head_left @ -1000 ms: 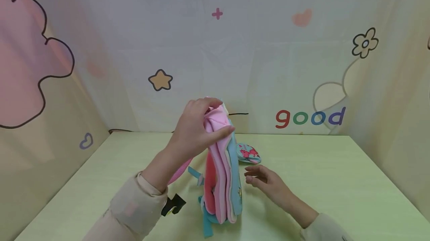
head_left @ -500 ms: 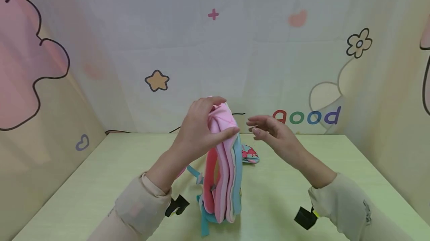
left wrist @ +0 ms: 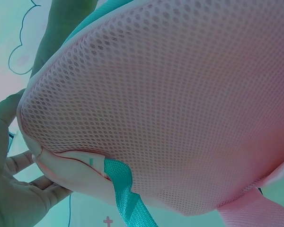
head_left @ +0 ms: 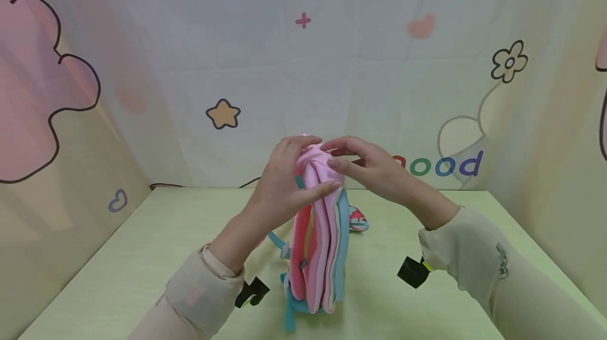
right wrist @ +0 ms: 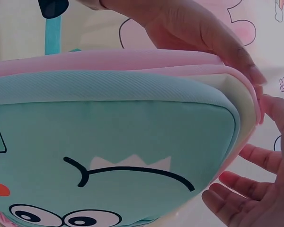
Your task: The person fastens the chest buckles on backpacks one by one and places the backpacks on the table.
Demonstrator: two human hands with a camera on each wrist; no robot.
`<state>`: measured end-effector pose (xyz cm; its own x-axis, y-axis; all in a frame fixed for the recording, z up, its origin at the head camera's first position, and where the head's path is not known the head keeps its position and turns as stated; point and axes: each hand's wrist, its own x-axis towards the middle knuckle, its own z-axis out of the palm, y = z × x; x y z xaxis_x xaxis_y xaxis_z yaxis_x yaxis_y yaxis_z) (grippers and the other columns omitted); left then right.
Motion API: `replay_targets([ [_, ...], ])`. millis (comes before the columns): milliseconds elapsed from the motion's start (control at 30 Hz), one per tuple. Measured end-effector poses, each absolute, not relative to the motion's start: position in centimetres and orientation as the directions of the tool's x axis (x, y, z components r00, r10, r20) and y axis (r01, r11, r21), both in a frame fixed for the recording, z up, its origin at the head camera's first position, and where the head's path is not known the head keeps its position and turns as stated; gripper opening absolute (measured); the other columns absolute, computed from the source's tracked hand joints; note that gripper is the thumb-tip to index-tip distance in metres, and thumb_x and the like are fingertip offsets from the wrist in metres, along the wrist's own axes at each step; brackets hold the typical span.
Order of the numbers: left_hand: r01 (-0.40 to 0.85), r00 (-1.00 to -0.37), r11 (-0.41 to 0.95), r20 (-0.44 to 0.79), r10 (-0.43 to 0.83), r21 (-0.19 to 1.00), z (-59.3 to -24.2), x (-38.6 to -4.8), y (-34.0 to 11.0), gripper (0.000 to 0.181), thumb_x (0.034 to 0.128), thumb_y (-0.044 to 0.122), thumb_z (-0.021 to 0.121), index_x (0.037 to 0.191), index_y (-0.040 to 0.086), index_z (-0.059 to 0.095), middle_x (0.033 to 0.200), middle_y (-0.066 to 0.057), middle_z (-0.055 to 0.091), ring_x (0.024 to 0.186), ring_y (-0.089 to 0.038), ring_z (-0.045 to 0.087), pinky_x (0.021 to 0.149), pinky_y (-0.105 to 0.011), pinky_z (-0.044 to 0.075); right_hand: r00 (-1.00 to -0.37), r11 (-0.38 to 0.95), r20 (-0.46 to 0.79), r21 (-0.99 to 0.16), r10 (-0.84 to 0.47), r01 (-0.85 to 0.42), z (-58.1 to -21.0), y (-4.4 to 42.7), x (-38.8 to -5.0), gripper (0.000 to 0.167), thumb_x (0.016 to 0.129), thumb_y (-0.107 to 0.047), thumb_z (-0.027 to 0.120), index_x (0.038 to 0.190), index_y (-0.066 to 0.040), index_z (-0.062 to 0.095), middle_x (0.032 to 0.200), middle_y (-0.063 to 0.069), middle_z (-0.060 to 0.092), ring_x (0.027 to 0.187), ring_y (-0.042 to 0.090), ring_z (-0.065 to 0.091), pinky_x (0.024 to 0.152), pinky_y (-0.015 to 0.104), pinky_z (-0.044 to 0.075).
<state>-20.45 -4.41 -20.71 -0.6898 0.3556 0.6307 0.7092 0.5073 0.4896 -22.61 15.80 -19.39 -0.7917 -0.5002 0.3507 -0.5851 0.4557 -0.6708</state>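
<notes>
A small children's backpack (head_left: 324, 234) stands on edge on the table, its pink layered side facing me. Its mesh back panel (left wrist: 146, 104) fills the left wrist view; in the right wrist view its teal front (right wrist: 132, 132) carries a cartoon face. My left hand (head_left: 281, 184) grips the top of the backpack, thumb along the near side and fingers over the top. At the upper right, my right hand (head_left: 374, 168) touches the pink fabric lightly with its fingertips, the fingers loose and spread. Teal straps (head_left: 290, 306) hang at the bag's left.
Behind the backpack lies a small round blue item with a red print (head_left: 358, 219), partly hidden. The pale green table (head_left: 417, 250) reaches a printed cloth backdrop (head_left: 265, 66). Black wrist cameras (head_left: 413, 272) are worn at both sleeves.
My right hand has risen from beside the backpack and moved left to its top. The left hand keeps its hold, and the backpack has shifted slightly right.
</notes>
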Motion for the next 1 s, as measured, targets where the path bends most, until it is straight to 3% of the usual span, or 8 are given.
replay_targets([
  [167,0.722,-0.683,0.457,0.641,0.349,0.52,-20.9,-20.7,-4.7,0.067,0.0801,0.027,0.078,0.137,0.011,0.046,0.138,-0.009,0.045,0.119,-0.022,0.049,0.087,-0.035,0.057,-0.809,0.5,0.325,-0.655,-0.49,-0.567,-19.3,15.5,-22.4,0.043,0.094,-0.024,0.058,0.134,-0.011,0.049,0.135,0.008,0.052,0.128,0.028,0.048,0.099,0.047,0.048],
  [333,0.727,-0.681,0.43,0.645,0.348,0.535,-20.9,-20.7,-4.9,0.066,0.0811,0.027,0.077,0.138,0.012,0.045,0.139,-0.009,0.044,0.125,-0.023,0.045,0.091,-0.04,0.055,-0.809,0.507,0.322,-0.65,-0.492,-0.567,-19.3,15.5,-22.4,0.046,0.093,-0.024,0.061,0.135,-0.011,0.047,0.137,0.008,0.05,0.13,0.028,0.044,0.098,0.046,0.049],
  [667,0.713,-0.692,0.425,0.658,0.296,0.558,-21.5,-20.3,-6.0,0.066,0.0819,0.027,0.076,0.139,0.012,0.045,0.141,-0.005,0.044,0.133,-0.021,0.039,0.106,-0.047,0.043,-0.81,0.518,0.323,-0.64,-0.489,-0.568,-19.3,15.8,-22.2,0.045,0.093,-0.025,0.061,0.134,-0.013,0.049,0.142,0.007,0.047,0.128,0.027,0.045,0.096,0.045,0.05],
  [1000,0.677,-0.722,0.444,0.647,0.244,0.587,-22.8,-19.8,-7.6,0.072,0.0814,0.031,0.076,0.142,0.014,0.041,0.143,-0.003,0.043,0.132,-0.021,0.04,0.105,-0.049,0.043,-0.826,0.557,0.324,-0.618,-0.462,-0.554,-19.2,16.6,-22.0,0.043,0.094,-0.025,0.06,0.133,-0.013,0.05,0.138,0.007,0.051,0.122,0.026,0.051,0.095,0.045,0.051],
])
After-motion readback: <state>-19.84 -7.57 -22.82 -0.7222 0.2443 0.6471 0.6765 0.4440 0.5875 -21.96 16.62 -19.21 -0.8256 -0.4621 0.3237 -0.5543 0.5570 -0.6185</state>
